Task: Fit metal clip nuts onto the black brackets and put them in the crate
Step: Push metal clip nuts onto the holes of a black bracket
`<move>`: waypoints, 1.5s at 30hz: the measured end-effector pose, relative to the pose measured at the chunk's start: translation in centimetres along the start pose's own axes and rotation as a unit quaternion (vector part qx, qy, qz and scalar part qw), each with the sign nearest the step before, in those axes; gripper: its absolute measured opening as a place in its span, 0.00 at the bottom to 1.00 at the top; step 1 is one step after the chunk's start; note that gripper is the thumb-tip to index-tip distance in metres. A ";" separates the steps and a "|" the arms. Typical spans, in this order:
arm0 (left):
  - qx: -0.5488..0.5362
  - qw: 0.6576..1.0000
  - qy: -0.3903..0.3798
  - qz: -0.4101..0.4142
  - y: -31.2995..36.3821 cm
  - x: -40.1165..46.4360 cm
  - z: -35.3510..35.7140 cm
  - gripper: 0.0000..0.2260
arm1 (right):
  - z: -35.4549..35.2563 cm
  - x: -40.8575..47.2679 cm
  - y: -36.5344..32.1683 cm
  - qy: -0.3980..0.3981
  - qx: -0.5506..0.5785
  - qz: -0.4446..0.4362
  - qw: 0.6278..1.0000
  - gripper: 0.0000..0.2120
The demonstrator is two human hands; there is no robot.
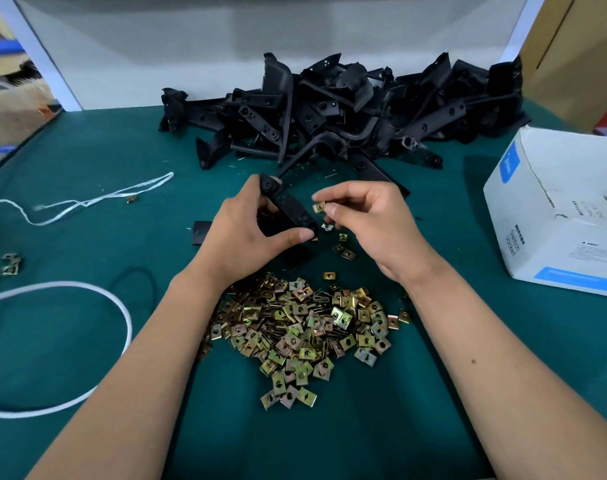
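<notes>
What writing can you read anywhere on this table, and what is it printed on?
"switch socket": on the side of the white cardboard box, running sideways.
Smaller print on the box's side and top flap: too small and blurred to read.
Blue labels on the box: unreadable.
Nothing else bears readable text.

Bench (87,150): dark green top, matte, evenly lit from above. White panel (191,46): upright along the bench's far edge, framed by slanting white posts (42,60). Cardboard boxes (15,109): stacked off the far left corner. Brown carton (579,53): standing beyond the far right corner. Light: soft, diffuse, faint shadows.
</notes>
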State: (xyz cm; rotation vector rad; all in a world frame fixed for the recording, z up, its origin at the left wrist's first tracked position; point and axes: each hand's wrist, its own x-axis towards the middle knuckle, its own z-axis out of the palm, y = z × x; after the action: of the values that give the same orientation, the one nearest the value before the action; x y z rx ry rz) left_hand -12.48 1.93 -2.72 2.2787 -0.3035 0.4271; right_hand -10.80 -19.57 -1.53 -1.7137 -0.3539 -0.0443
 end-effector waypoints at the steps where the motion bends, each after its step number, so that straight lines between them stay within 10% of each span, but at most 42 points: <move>1: 0.000 1.000 -0.001 0.003 0.0 0.0 0.1 0.35 | 0.0 0.0 -0.1 -0.004 -0.002 -0.001 1.000 0.12; 45: 0.039 0.997 0.013 -0.070 0.2 0.4 0.4 0.34 | 0.7 -0.2 -0.2 0.022 -0.151 -0.014 0.988 0.14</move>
State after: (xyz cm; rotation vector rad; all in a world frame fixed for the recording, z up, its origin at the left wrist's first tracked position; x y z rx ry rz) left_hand -12.09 1.46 -2.65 2.3506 -0.1154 0.4027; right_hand -11.12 -18.92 -1.53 -2.0036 -0.3515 -0.1619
